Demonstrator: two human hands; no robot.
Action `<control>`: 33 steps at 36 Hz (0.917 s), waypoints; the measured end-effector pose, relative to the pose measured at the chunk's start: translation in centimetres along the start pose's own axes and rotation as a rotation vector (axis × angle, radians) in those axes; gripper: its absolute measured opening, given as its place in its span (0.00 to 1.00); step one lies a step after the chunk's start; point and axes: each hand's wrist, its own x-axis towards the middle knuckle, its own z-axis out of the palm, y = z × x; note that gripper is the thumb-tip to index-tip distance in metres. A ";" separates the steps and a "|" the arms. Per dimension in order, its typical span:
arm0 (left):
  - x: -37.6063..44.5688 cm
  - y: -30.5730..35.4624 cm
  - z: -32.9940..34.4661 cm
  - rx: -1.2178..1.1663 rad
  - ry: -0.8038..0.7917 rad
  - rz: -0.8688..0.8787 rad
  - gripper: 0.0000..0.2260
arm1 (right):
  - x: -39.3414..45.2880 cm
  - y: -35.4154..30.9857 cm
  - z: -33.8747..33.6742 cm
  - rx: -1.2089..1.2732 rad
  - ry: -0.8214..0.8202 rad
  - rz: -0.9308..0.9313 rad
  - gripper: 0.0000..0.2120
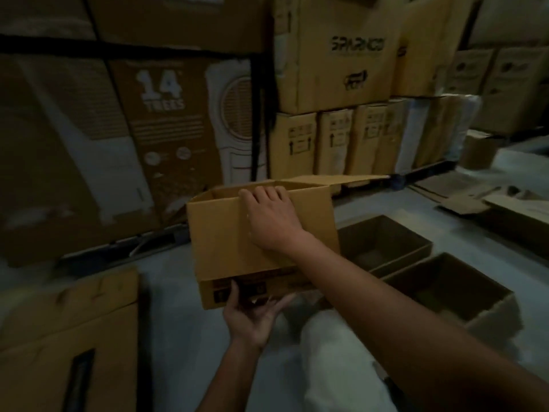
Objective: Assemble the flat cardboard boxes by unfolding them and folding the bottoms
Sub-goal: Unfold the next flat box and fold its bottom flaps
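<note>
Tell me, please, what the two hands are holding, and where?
Both hold the unfolded brown cardboard box: the right hand hooks its fingers over the top edge, and the left hand supports the bottom edge.

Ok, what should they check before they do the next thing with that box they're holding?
1. Box opened into shape: ok. The box is unfolded, with an open top.
2. Top grip: ok. The right hand curls its fingers over the top edge.
3. Bottom grip: ok. The left hand holds the lower edge from below.
4. Bottom flaps folded: cannot tell, the underside is hidden.
5. Top flap out of the way: ok. One flap sticks out behind.
6. Spot for the finished box: ok. Two open boxes sit on the floor to the right, bare floor beside them.
</note>
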 end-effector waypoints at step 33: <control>-4.0 8.3 -11.8 0.108 0.328 0.073 0.35 | 1.2 -9.7 16.8 0.237 -0.485 -0.001 0.26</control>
